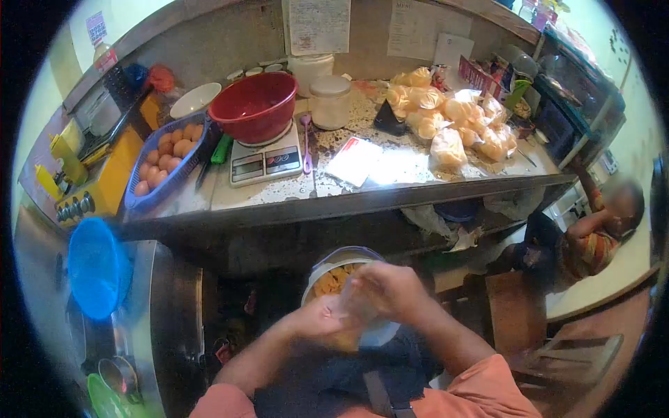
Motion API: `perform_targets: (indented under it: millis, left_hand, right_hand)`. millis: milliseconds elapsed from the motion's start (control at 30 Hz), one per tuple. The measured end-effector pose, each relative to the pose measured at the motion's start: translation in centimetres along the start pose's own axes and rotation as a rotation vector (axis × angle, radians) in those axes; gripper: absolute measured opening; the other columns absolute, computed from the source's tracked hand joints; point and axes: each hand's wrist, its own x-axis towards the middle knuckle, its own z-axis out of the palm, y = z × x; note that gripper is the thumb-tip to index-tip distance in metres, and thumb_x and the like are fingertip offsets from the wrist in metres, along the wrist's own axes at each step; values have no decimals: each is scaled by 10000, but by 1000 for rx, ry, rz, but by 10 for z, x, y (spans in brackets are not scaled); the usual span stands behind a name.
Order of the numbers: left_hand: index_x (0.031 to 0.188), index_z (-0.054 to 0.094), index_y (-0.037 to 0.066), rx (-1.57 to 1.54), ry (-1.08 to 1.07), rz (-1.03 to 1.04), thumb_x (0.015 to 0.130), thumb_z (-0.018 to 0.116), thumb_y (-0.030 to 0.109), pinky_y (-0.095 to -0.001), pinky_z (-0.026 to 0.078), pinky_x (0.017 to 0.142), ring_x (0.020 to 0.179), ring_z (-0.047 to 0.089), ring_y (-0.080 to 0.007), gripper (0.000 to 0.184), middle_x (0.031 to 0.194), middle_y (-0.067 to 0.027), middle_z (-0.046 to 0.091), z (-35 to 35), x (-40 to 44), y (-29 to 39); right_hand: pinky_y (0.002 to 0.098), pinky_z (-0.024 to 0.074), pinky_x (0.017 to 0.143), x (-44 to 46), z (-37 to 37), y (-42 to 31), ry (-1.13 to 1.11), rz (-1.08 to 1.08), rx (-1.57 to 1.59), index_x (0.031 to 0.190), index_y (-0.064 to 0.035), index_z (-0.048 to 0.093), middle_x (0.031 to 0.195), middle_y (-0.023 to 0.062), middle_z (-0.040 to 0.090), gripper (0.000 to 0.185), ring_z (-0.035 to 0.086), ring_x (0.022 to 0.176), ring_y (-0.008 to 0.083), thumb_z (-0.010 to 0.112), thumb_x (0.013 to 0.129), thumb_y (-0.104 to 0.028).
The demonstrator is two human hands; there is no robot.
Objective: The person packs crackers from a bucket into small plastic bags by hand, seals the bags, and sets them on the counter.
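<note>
Both my hands are together over a white bucket in front of my body. Orange-yellow food pieces show inside its rim. My left hand is closed around the lower side of a clear plastic bag, with something yellowish at its bottom. My right hand pinches the bag near its top. Blur and my fingers hide part of the bag and the exact grip.
On the counter stand a kitchen scale bearing a red bowl, a blue basket of eggs, a purple spoon, a lidded jar and several filled bags. A blue basin is left. A person sits right.
</note>
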Motion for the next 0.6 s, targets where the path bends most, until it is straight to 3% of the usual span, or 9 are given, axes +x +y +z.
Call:
perform_targets:
  millis: [100, 133, 233, 267, 333, 433, 467, 567, 600]
  left_hand:
    - [1166, 630, 53, 65, -82, 9, 905, 648, 190, -323, 473, 920, 1030, 605, -145, 296, 1111, -39, 666, -10, 7, 15]
    - [1166, 632, 55, 78, -119, 17, 907, 642, 191, -327, 472, 925, 1037, 603, -149, 292, 1122, -41, 662, -15, 9, 24]
    - [1187, 631, 67, 94, -172, 176, 896, 645, 203, -350, 469, 949, 1079, 597, -183, 322, 1181, -63, 647, -24, 9, 53]
    - [1223, 614, 68, 176, -314, 334, 878, 661, 228, -362, 470, 965, 1106, 595, -222, 383, 1216, -87, 633, -40, 34, 3]
    - [1218, 612, 68, 669, -338, 390, 861, 678, 240, -394, 457, 995, 1156, 569, -238, 401, 1268, -118, 597, -34, 21, 32]
    - [1221, 611, 74, 380, -336, -20, 848, 707, 279, -389, 492, 929, 1081, 603, -252, 436, 1183, -144, 638, -49, 30, -2]
    - [1212, 615, 69, 452, -409, -83, 846, 716, 298, -379, 500, 904, 1047, 614, -250, 443, 1145, -144, 653, -48, 37, -4]
    - [1085, 648, 8, 518, -369, -63, 810, 747, 403, -328, 509, 815, 915, 638, -209, 492, 987, -126, 692, -40, 27, 43]
    - [1109, 639, 6, 549, -405, -101, 818, 750, 413, -329, 508, 824, 925, 636, -206, 512, 997, -140, 691, -43, 27, 46]
  right_hand:
    - [398, 525, 669, 0, -7, -7, 225, 30, 8, 955, -56, 628, 845, 148, 660, 162, 653, 730, 328, 691, 866, -176]
    - [389, 526, 705, -1, -9, -5, 296, -125, -82, 1005, -73, 662, 904, 122, 682, 181, 660, 783, 298, 688, 860, -179]
    - [367, 520, 738, -5, -18, -39, 72, -579, -220, 1174, -115, 651, 1139, 132, 656, 348, 672, 872, 287, 700, 841, -205]
    - [365, 524, 755, -5, -11, -40, -12, -618, -276, 1273, -145, 560, 1232, 153, 591, 455, 666, 893, 296, 675, 836, -201]
    - [361, 532, 777, -7, 9, -33, -156, -643, -395, 1431, -197, 401, 1382, 191, 472, 643, 658, 915, 310, 631, 831, -195]
    - [357, 546, 765, -10, 23, -1, -273, -524, -605, 1528, -244, 234, 1484, 227, 339, 782, 662, 880, 320, 590, 834, -190]
    - [351, 556, 650, -12, 18, -2, -391, -378, -624, 1531, -193, 241, 1324, 229, 500, 777, 670, 768, 285, 586, 834, -179]
    - [354, 537, 531, -22, 16, 7, -526, -190, -545, 1532, -120, 212, 1088, 181, 618, 798, 653, 639, 265, 590, 832, -172]
    - [357, 526, 492, -26, 18, 13, -383, -252, -516, 1429, -51, 370, 850, 113, 661, 646, 659, 610, 266, 590, 829, -146]
